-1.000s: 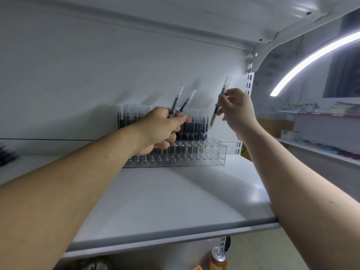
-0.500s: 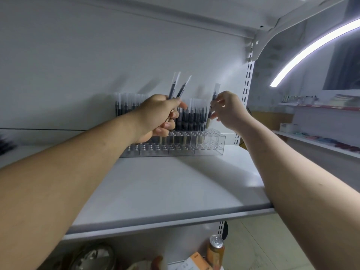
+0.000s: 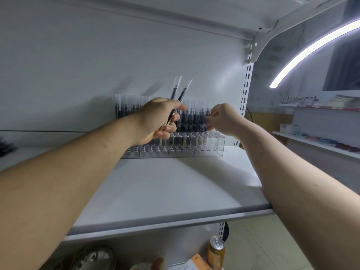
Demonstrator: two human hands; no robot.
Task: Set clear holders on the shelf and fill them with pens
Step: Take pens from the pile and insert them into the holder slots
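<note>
View from a head-worn camera of 2 bare forearms reaching over a white shelf (image 3: 175,191) toward its back wall. A clear holder (image 3: 211,148), a long stepped rack of small square cells, sits at the back of the shelf against the wall. Its rear rows are packed with a row of upright pens (image 3: 127,111), dark barrels with pale caps, while the front cells on the right show none. The left hand (image 3: 157,119) hovers just in front of and above the holder's middle, its fingers and thumb curled round at least 2 loose pens (image 3: 180,92) that stick up and lean slightly right, above the stored row. The right hand (image 3: 224,119) is at the right end of that row, its fingertips (image 3: 209,121) bunched together against the last pens there. I cannot tell whether they pinch one or only touch it. Below the shelf edge stands an orange drinks can (image 3: 216,248). A curved light strip (image 3: 311,49) glows at upper right.
</note>
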